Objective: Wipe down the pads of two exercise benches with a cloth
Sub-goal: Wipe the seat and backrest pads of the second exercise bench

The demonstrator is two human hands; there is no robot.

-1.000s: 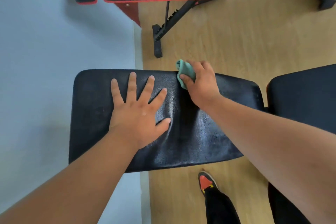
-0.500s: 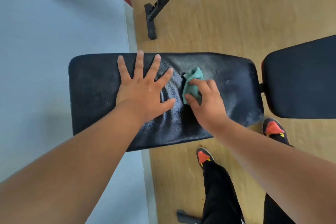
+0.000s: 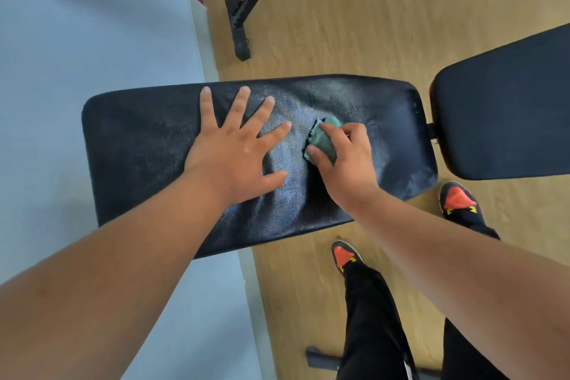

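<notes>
Head view: left hand lies flat on the black bench pad, fingers spread straight and holding nothing. Just beside it, right hand curls its fingers round a green cloth bunched against the pad's middle. A second pad sits to the right

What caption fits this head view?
Right hand wipes a black bench pad with a green cloth while the left hand presses flat beside it.
</notes>
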